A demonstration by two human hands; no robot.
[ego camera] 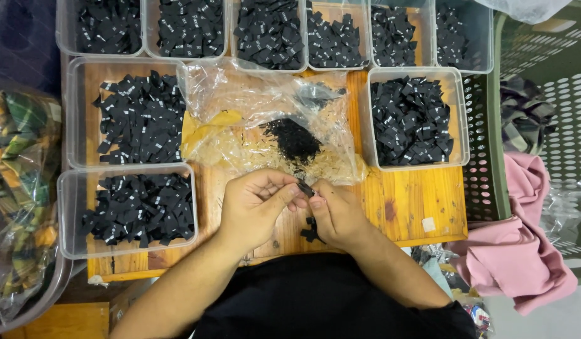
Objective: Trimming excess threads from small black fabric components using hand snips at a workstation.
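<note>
My left hand [256, 204] and my right hand [337, 213] meet over the wooden table [410, 201], fingertips pinching a small black fabric label [305, 188] between them. More black labels [310, 232] hang bunched under my right palm. Just beyond my fingers lies a crumpled clear plastic bag [240, 100] with a heap of black scraps [293, 139] on it.
Clear plastic tubs of black labels ring the table: two at left [74, 113] [70, 220], one at right [457, 113], several along the back [221, 37]. A green perforated crate [491, 176] and pink cloth [516, 257] sit at right, a bag of plaid fabric [20, 188] at left.
</note>
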